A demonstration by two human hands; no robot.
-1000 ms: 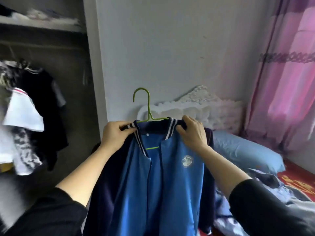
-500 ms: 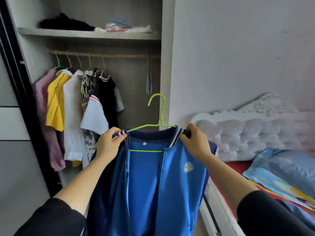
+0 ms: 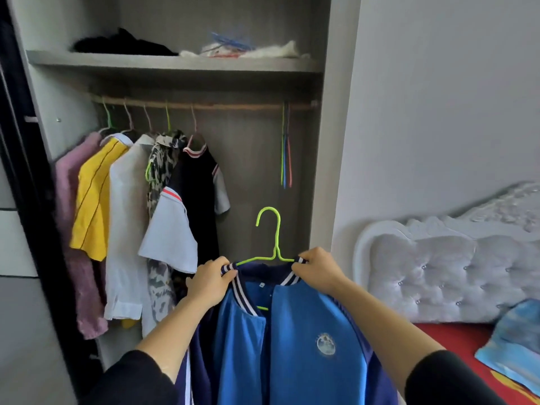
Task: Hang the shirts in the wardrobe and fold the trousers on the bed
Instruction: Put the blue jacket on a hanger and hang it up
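I see my left hand (image 3: 209, 283) clenched round the striped collar of the blue shirt (image 3: 292, 346) on its left side, fingers curled over the cloth and the wire beneath it. My right hand (image 3: 317, 271) pinches the collar's other end the same way, so both are grasping the shirt at its shoulders. The shirt sits on a green hanger (image 3: 276, 238), whose hook stands upright between my hands, free in the air and well below the rail (image 3: 233, 106). The shirt hangs open at the front, with dark blue sleeves and a round badge on the chest, held up in front of the lower right part of the open wardrobe (image 3: 321, 171). On the left half of the rail hang a pink garment (image 3: 67, 200), a yellow shirt (image 3: 93, 200), a white shirt (image 3: 125, 229), a patterned garment (image 3: 163, 162) and a black shirt (image 3: 198, 200) with grey sleeves, packed close together. Near the rail's right end a few bare spare hangers (image 3: 285, 147) hang edge on. The shelf (image 3: 175, 64) above the rail carries dark clothing (image 3: 122, 45) toward its left and a pale bundle (image 3: 248, 51) with thin blue wires on top toward its right. Right of the wardrobe, against the grey wall, the bed (image 3: 455, 337) shows a red sheet, a tufted white headboard (image 3: 438, 273) and a blue pillow (image 3: 514, 346) at the picture's right edge. I see no trousers from here.
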